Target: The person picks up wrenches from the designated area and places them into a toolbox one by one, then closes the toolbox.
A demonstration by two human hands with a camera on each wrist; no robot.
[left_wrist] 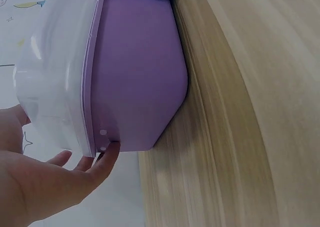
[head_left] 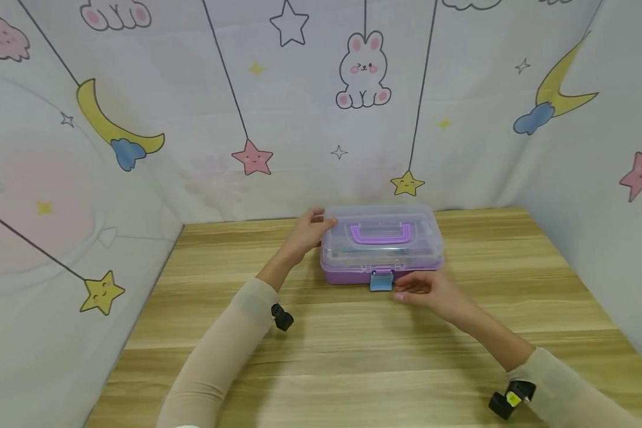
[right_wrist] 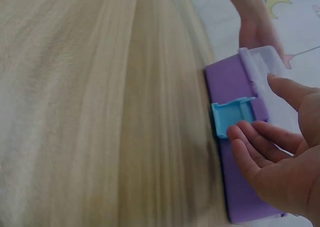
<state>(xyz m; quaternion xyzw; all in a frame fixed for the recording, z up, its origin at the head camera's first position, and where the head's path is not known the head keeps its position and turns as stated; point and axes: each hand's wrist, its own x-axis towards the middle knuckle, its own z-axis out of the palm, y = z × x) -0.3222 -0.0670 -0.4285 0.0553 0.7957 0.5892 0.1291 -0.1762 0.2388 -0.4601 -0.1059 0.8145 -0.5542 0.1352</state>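
A plastic storage box (head_left: 348,276) with a purple base, a clear lid (head_left: 382,214) and a purple carrying handle (head_left: 381,240) stands near the table's back edge. The lid lies down on the base. At the front, the light blue latch (right_wrist: 233,118) is swung out, away from the lid. My left hand (head_left: 306,233) holds the box's left end, thumb over the lid's corner and fingers along the end wall. Beside the latch is my right hand (head_left: 430,291), its fingertips (right_wrist: 235,132) right at the latch's edge and its thumb spread apart. Contents blur through the lid.
The box sits on a wood-grain table (head_left: 331,362). Close behind it hangs a white curtain (head_left: 310,119) printed with stars, moons and rabbits, which also closes off both sides. Each wrist wears a small black camera (head_left: 282,317).
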